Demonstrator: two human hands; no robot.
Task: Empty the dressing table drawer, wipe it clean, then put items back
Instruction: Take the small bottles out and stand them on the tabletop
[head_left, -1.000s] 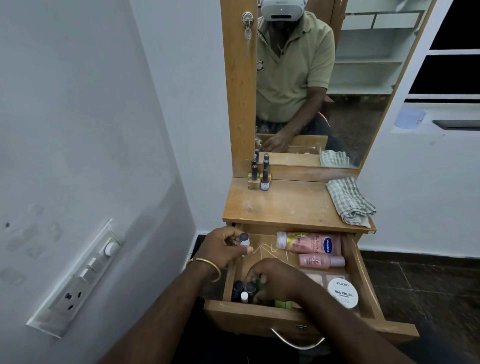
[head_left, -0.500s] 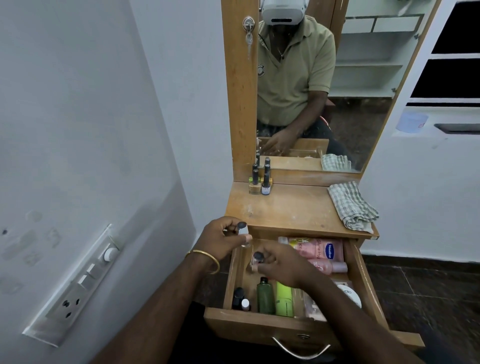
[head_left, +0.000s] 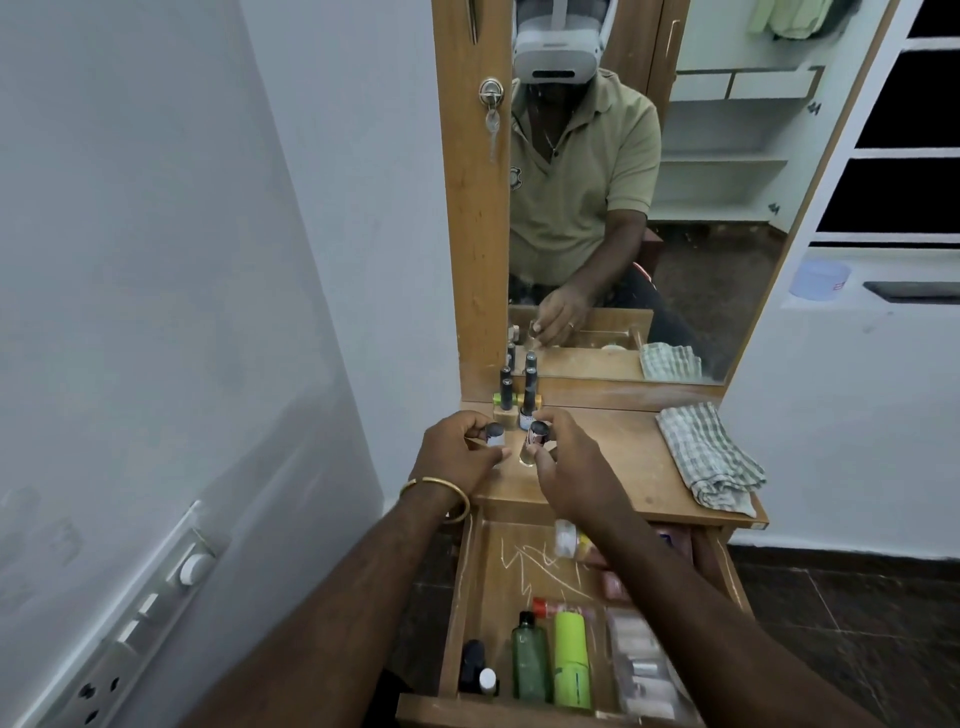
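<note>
The wooden drawer (head_left: 470, 613) of the dressing table stands pulled open below me. In it lie a green bottle (head_left: 531, 656), a lime tube (head_left: 571, 660), small dark bottles (head_left: 475, 667) and pale packets at the right. Both hands are over the tabletop (head_left: 628, 457). My left hand (head_left: 454, 457) pinches a small dark-capped bottle (head_left: 131, 434). My right hand (head_left: 566, 462) grips another small bottle (head_left: 692, 434) with its base near the wood. Two nail polish bottles (head_left: 514, 397) stand just behind, by the mirror.
A checked cloth (head_left: 709, 457) lies folded on the right of the tabletop. The mirror (head_left: 701, 208) rises behind it in a wooden frame with a key (head_left: 491, 111). A wall with a switch panel (head_left: 140, 618) is close on the left. Dark tiled floor lies to the right.
Both hands rose out of the drawer and moved forward over the tabletop, each carrying a small bottle. My view tilted down and closer.
</note>
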